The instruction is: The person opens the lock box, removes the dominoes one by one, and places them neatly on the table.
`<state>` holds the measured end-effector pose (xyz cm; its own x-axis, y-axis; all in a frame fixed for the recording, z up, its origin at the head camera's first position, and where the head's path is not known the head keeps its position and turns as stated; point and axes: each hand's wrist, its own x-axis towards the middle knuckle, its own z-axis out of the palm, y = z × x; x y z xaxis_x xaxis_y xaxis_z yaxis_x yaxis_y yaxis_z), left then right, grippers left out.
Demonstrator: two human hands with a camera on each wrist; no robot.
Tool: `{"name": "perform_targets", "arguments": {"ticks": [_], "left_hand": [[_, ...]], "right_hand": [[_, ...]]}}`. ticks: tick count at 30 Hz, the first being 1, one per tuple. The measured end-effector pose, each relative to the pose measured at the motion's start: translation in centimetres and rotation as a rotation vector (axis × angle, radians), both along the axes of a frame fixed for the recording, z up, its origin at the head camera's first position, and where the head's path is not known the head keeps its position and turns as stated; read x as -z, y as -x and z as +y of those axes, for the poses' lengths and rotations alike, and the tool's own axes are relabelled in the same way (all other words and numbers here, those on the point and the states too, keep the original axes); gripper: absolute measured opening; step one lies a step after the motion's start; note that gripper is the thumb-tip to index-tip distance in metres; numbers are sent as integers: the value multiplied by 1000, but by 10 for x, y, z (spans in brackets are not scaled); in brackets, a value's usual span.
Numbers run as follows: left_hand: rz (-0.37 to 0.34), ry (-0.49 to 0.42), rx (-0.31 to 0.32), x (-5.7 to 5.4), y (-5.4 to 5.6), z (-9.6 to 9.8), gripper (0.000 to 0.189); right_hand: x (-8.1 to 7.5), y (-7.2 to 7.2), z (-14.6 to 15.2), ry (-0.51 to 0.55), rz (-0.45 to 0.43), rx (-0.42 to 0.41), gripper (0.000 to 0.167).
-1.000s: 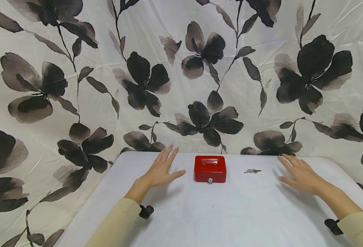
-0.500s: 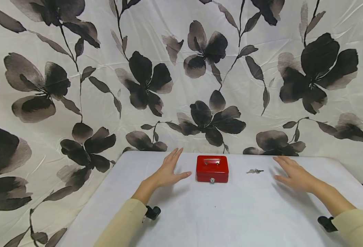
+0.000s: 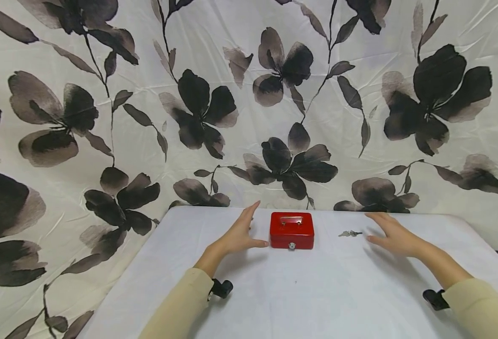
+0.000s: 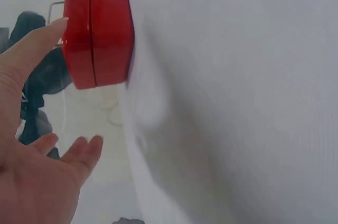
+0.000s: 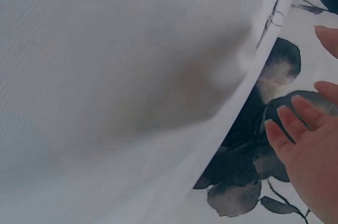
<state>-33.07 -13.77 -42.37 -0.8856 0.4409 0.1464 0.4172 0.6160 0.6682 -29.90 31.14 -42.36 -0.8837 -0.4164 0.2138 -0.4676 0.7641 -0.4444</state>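
Observation:
A small red cash box [image 3: 292, 230] stands closed near the back of the white table, its silver handle [image 3: 291, 220] on the lid and a round lock [image 3: 292, 246] at the front. Just left of the box, my left hand [image 3: 237, 235] hovers with fingers extended and thumb apart, its thumb tip close to the box's side. In the left wrist view the box [image 4: 100, 34] is beyond the thumb. Two keys on a ring [image 3: 350, 233] lie to the box's right. Right of the keys, my right hand [image 3: 397, 235] is held above the table, fingers loosely extended, holding nothing.
A white cloth covers the table [image 3: 274, 296]. Behind it hangs a pale fabric backdrop [image 3: 240, 113] with dark flowers, close to the table's back edge. Black wrist cameras [image 3: 222, 288] sit at both sleeve cuffs.
Both hands have moved inward: the left one rightward to the box's side, the right one leftward toward the keys. The box and keys stay where they are on the table.

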Motion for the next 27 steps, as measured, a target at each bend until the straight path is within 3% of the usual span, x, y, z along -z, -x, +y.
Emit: {"name": "perform_targets", "arguments": {"ticks": [6,14,27], "left_hand": [[-80,-77,-6,0,-3,9,116],[-138,-89,-23,8,3,12,105],[-274,-161,-28,9,5,23,100]], "right_hand": [[-1,3,-7,11,-30,-9,64],[0,4,-13,31,-37,-25,55],[2,15,-20,104,-77,-47,49]]}}
